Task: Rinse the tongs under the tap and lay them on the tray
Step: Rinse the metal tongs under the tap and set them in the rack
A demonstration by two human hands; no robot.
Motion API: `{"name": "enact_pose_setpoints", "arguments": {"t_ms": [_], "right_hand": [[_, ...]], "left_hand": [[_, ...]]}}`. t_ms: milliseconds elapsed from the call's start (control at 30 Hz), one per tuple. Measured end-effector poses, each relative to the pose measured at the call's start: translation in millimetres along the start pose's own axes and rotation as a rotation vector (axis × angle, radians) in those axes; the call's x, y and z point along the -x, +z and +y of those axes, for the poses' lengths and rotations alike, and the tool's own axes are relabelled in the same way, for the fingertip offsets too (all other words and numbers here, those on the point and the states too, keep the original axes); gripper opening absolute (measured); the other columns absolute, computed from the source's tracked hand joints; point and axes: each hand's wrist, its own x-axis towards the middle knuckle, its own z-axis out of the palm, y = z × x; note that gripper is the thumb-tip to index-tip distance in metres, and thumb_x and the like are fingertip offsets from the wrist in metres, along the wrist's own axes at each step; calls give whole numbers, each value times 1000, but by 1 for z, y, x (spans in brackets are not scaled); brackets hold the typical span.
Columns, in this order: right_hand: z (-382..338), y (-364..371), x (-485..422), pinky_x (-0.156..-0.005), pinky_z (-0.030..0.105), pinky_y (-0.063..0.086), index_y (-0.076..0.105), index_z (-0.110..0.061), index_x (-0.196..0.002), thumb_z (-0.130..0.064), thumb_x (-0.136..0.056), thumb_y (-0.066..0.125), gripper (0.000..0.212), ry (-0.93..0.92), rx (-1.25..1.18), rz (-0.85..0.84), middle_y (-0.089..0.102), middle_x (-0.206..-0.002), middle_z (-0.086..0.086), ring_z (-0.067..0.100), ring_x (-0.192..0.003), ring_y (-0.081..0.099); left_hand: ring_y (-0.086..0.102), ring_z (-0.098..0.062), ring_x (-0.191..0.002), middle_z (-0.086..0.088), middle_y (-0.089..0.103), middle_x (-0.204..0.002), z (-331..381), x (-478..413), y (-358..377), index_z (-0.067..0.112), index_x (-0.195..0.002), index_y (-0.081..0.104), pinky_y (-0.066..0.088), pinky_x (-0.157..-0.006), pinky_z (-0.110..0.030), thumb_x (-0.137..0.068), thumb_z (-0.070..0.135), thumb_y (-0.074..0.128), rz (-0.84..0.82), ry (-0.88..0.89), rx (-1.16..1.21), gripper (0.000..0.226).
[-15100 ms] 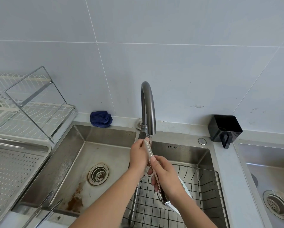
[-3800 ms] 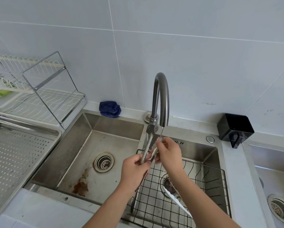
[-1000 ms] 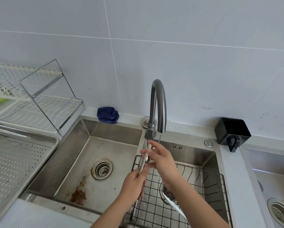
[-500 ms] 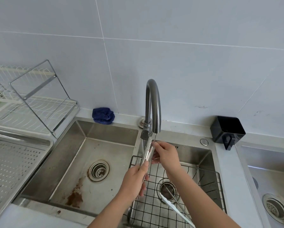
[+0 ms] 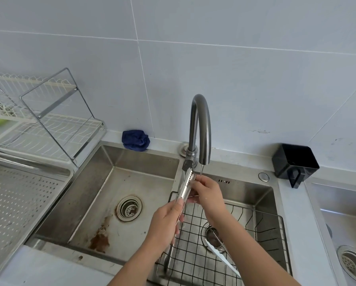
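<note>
Now both hands clamped on steel tongs (image 5: 185,185): left hand (image 5: 166,222) grips handle end, right hand (image 5: 209,195) pinches toothed tips under tap (image 5: 200,129) trickle.

Silver tongs (image 5: 185,187) with toothed edges are seen beneath a dark grey tap (image 5: 200,124). A black wire grid (image 5: 195,244), a blue cloth (image 5: 135,140), a black cup (image 5: 295,162) and a silver tray (image 5: 14,201) dotted with holes are shown.

Hands: 2 (image 5: 169,221) (image 5: 209,195). Tongs: 1 (image 5: 185,187). Tap: 1 (image 5: 199,124). Drains: 3 (image 5: 129,207). Cloth: 1 (image 5: 135,140). Tray: 1 (image 5: 18,199).
</note>
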Motion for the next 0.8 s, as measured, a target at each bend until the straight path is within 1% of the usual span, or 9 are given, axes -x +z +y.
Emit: {"name": "enact_pose_setpoints", "arguments": {"t_ms": [100, 233, 300, 367, 500, 567, 667, 733, 800], "right_hand": [[-5, 0, -4, -64, 41, 63, 73, -11, -82, -24, -103, 57, 30, -11, -46, 64, 73, -73, 11, 25, -64, 70], [-4, 1, -4, -67, 44, 62, 73, -15, -78, -14, -97, 60, 23, -3, -38, 82, 72, -74, 10, 26, -67, 67], [-2, 0, -1, -68, 42, 63, 75, -14, -89, -8, -91, 63, 14, -4, -43, 38, 74, -77, 10, 26, -69, 68], [-2, -2, -1, -68, 45, 65, 74, -14, -104, -6, -94, 63, 17, -7, -50, 68, 76, -78, 10, 27, -68, 71], [-3, -3, -4, -51, 33, 59, 74, -10, -95, -20, -103, 60, 19, -23, -8, 233, 76, -69, 6, 21, -56, 70], [-4, -2, -4, -50, 30, 57, 72, -8, -94, -19, -102, 60, 19, -11, -23, 275, 77, -70, 8, 20, -56, 71], [-6, -5, -7, -63, 35, 59, 69, -6, -95, -5, -97, 60, 9, 28, -83, 197, 78, -80, 11, 21, -69, 73], [-9, -7, -8, -76, 40, 59, 68, -5, -98, 6, -93, 60, 15, 44, -147, 105, 77, -92, 18, 23, -78, 72], [-10, -8, -7, -75, 38, 61, 69, -1, -103, 1, -98, 59, 11, 34, -237, 30, 77, -92, 17, 24, -77, 72]], "left_hand": [[50, -18, -53, 0, 61, -73, 1, -1, 0, 42, -95, 73, 38, -37, -26, -100, 52, 49, -13, 20, -18, 26], [51, -17, -52, 0, 63, -73, 1, -1, 0, 39, -98, 73, 38, -36, -25, -100, 51, 50, -4, 14, -25, 27], [52, -17, -52, 0, 64, -73, 0, -2, -2, 34, -99, 73, 38, -36, -26, -99, 52, 50, 7, 1, -18, 29], [53, -18, -53, 0, 65, -74, -2, -2, -2, 32, -97, 73, 38, -36, -26, -100, 50, 51, 3, -3, -20, 29], [51, -13, -44, 2, 65, -64, -2, -6, 0, 24, -84, 72, 37, -35, -25, -99, 52, 51, -20, -11, -42, 39], [50, -11, -41, 1, 66, -63, -2, -8, 2, 23, -84, 72, 37, -34, -24, -100, 53, 50, -33, -12, -31, 40], [52, -15, -45, -4, 69, -71, -3, -10, 2, 24, -101, 73, 37, -34, -24, -100, 51, 50, -34, -20, 17, 35], [53, -16, -46, -4, 68, -71, -4, -11, 2, 20, -104, 72, 37, -36, -25, -97, 54, 50, -40, -25, 22, 41], [54, -16, -46, -4, 69, -70, -4, -11, 2, 17, -105, 70, 39, -36, -25, -92, 60, 49, -37, -16, 34, 50]]}}
